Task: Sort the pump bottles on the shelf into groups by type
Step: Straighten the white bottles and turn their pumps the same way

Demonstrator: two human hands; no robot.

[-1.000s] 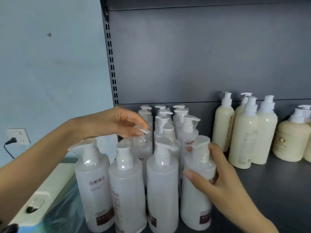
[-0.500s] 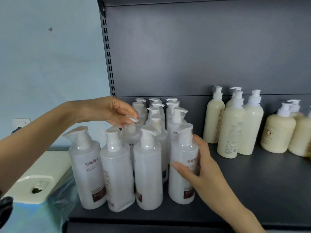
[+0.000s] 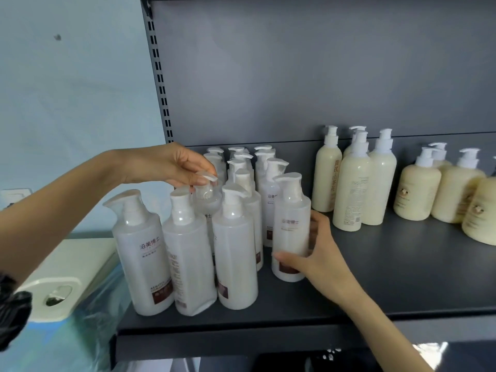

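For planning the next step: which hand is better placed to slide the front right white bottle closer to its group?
Right. The right hand grips that bottle; the left hand pinches a pump farther back.

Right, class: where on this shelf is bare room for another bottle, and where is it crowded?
Bare shelf lies in front of the cream bottles, right of the right hand. The white bottles at left stand packed tight.
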